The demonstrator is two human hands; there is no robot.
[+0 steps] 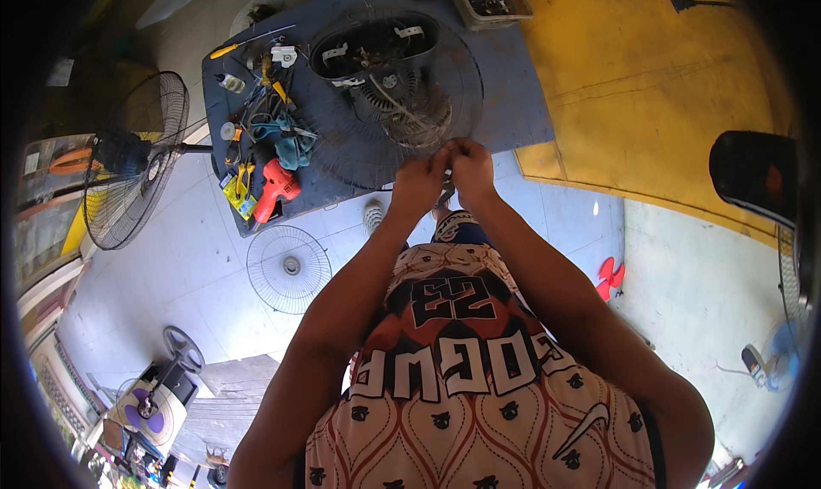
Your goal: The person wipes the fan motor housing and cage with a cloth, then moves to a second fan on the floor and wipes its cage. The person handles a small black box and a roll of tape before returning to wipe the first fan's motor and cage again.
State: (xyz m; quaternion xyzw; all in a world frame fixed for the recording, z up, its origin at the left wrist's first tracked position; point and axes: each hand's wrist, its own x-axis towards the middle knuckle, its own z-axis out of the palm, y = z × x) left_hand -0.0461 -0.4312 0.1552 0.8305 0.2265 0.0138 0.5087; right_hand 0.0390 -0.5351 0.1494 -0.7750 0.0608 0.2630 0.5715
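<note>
Both hands meet at the front edge of the dark blue worktable [513, 112]. My left hand [417, 183] is closed, its fingertips pinched together against those of my right hand [473, 171], which is closed too. What they hold between them is too small and covered to name. Just beyond my fingers lies a partly dismantled electric fan: a wire fan guard [329, 160], a dusty round part [419, 123], and a black oval fan housing [375, 61] with white brackets and loose wiring inside.
Left on the table are a red power tool [276, 189], a teal cloth [295, 149], a yellow-handled screwdriver [225, 51] and jumbled hand tools. A bin of parts [489, 5] stands far right. A standing fan [137, 160] is at left; another fan guard [289, 269] lies on the floor.
</note>
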